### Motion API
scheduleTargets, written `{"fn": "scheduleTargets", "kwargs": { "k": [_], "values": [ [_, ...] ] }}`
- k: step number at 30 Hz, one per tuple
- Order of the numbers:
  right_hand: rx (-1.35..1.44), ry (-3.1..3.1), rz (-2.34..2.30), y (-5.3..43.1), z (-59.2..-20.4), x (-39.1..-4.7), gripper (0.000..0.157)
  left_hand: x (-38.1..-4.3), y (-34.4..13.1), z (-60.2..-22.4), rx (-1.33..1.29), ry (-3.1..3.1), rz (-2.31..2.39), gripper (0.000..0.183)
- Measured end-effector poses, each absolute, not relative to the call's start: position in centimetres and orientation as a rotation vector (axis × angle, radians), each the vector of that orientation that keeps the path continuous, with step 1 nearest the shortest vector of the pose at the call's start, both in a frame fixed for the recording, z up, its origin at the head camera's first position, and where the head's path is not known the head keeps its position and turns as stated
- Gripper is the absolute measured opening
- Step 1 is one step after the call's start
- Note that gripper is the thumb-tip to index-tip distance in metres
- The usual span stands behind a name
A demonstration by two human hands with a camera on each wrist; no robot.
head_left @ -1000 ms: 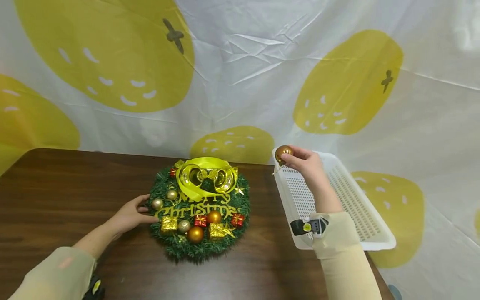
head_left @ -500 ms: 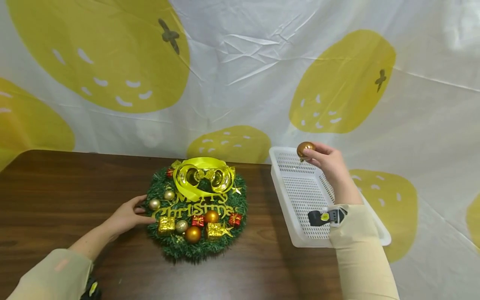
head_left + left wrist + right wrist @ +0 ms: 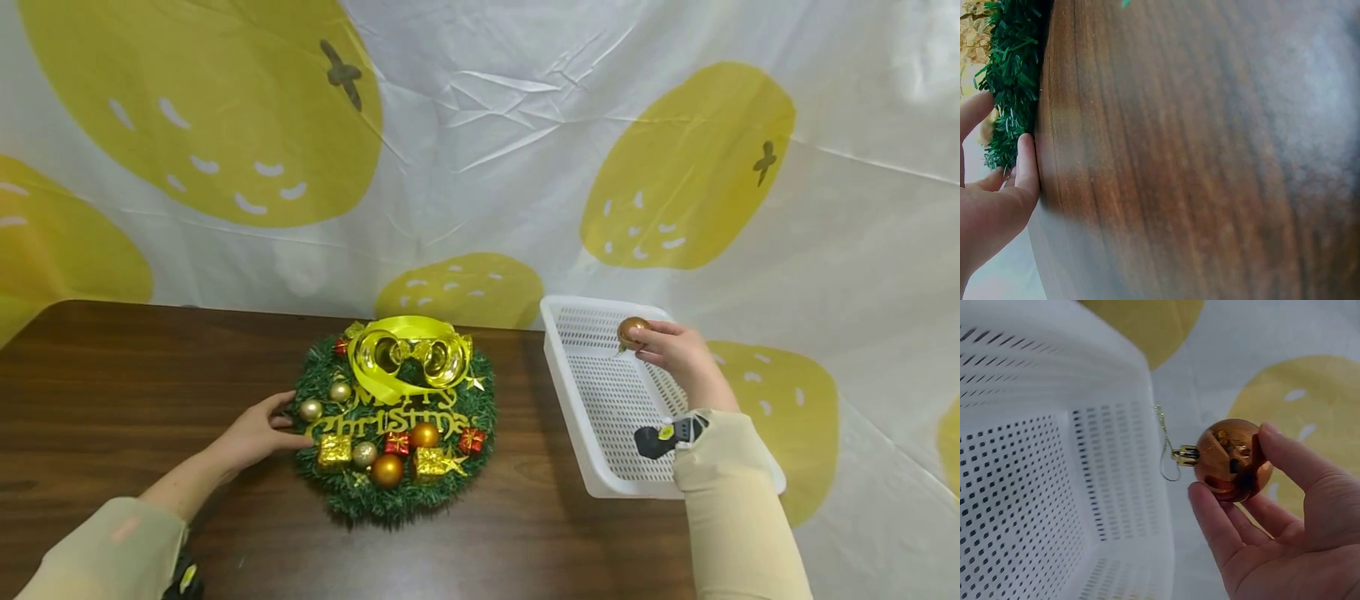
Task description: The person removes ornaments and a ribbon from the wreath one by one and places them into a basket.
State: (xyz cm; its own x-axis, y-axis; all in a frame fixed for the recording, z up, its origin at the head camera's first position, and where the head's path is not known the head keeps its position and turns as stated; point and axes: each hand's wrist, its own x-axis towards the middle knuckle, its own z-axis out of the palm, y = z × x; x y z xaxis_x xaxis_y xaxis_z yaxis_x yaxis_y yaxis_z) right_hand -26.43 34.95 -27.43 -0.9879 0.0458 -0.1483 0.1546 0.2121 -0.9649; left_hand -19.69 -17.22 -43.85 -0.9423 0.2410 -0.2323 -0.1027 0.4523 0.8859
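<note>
The right hand [image 3: 684,357] pinches an orange bauble [image 3: 632,332] near the basket [image 3: 572,408]'s far rim; left of that basket, the left hand [image 3: 251,435] touches the wreath [image 3: 390,505], fingers relaxed. Something that smooth, I'd worry, could slip free if the pinch slackens.

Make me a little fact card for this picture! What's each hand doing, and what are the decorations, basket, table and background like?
Right hand: pinches a ball near the basket's far end
Ball: shiny orange-brown, with a gold cap
Left hand: touches the wreath's left edge
Wreath: green, with gold lettering, balls and little presents
Basket: white, full of small holes
Table: dark brown wood grain
Background: whitish sheet with yellow shapes
</note>
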Motion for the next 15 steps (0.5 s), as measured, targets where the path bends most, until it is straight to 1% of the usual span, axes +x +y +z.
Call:
{"fn": "scheduleTargets", "kwargs": {
  "k": [1,3,5,11,15],
  "values": [
    [0.222,2.366,-1.876,35.2,-27.7,-26.5,0.055,-19.7,-17.2,-43.9,0.117,2.382,1.488,0.101],
    [0.26,2.344,-1.825,35.7,-28.2,-26.6,0.064,-19.7,-17.2,-43.8,0.116,2.38,1.489,0.101],
    [0.275,2.334,-1.777,36.1,-28.7,-26.7,0.065,-19.7,-17.2,-43.8,0.113,2.382,1.492,0.101],
    [0.271,2.361,-1.686,36.8,-29.7,-26.5,0.055,-19.6,-17.1,-43.7,0.113,2.39,1.487,0.101],
    [0.277,2.4,-1.624,37.2,-30.1,-26.3,0.035,-19.7,-17.1,-43.7,0.107,2.384,1.484,0.101]
  ]
}}
